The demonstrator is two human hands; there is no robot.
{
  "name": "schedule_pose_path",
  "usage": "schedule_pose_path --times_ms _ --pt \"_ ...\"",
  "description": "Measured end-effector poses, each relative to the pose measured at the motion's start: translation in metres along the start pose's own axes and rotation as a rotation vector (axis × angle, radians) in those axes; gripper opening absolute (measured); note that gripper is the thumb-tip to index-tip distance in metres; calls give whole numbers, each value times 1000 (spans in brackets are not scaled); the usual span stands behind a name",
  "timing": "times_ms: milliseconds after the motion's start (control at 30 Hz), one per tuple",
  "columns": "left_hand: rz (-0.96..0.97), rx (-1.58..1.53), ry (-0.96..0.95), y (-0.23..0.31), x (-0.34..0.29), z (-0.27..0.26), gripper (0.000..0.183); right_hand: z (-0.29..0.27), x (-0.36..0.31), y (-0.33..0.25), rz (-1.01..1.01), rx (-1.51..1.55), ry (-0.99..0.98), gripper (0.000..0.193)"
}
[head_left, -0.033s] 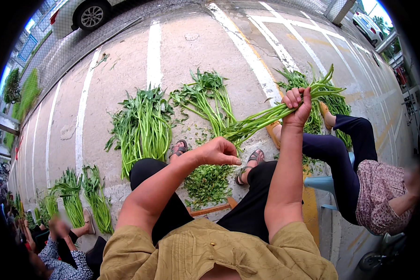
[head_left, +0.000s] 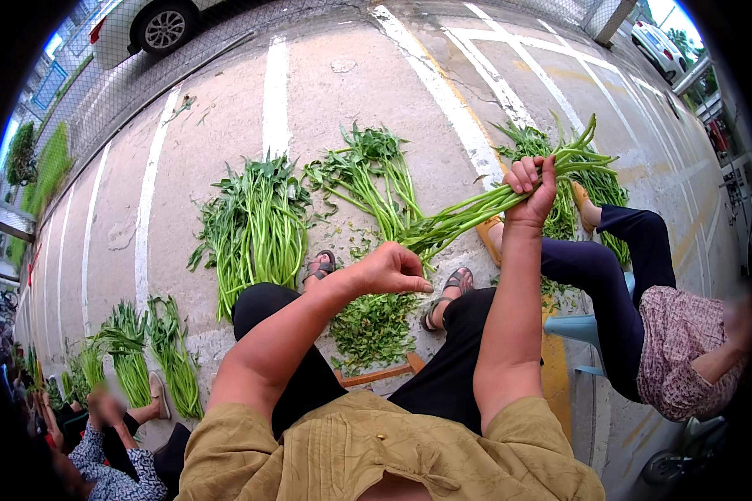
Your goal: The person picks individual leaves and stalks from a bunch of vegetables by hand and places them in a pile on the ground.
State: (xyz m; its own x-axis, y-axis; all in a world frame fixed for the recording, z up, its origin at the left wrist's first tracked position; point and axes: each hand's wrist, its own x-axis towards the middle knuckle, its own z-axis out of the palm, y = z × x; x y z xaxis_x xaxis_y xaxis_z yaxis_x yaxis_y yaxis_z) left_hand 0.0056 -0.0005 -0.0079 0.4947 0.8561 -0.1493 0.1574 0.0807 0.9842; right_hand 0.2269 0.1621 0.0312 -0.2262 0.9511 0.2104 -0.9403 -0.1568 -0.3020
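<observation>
My right hand (head_left: pixel 530 190), raised at the right, is closed round the middle of a bunch of water spinach (head_left: pixel 468 215). The cut stem ends point up to the right, and the leafy tips slant down to the left. Beside those tips is my left hand (head_left: pixel 390 270), its fingers curled and its thumb stretched toward the right. Whatever its fingers may pinch is hidden. Below it, a heap of torn leaves (head_left: pixel 372 334) lies on the ground between my feet.
A large pile of water spinach (head_left: pixel 263 230) lies ahead on the left, with a smaller pile (head_left: pixel 376 179) beside it. At the right a person in dark trousers (head_left: pixel 597 267) sits on a blue stool (head_left: pixel 572 327). More bundles (head_left: pixel 174 359) and another seated person (head_left: pixel 113 451) are at the lower left.
</observation>
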Motion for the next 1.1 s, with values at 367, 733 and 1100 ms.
schedule_pose_path --times_ms 367,733,1100 --pt "197 305 682 -12 16 -5 12 3 0 12 70 6 -3 29" --pt "192 287 646 -24 20 -6 8 7 -3 16 98 -5 -40 29" --pt "128 258 573 -26 20 -4 9 11 -5 18 106 -5 -37 28"
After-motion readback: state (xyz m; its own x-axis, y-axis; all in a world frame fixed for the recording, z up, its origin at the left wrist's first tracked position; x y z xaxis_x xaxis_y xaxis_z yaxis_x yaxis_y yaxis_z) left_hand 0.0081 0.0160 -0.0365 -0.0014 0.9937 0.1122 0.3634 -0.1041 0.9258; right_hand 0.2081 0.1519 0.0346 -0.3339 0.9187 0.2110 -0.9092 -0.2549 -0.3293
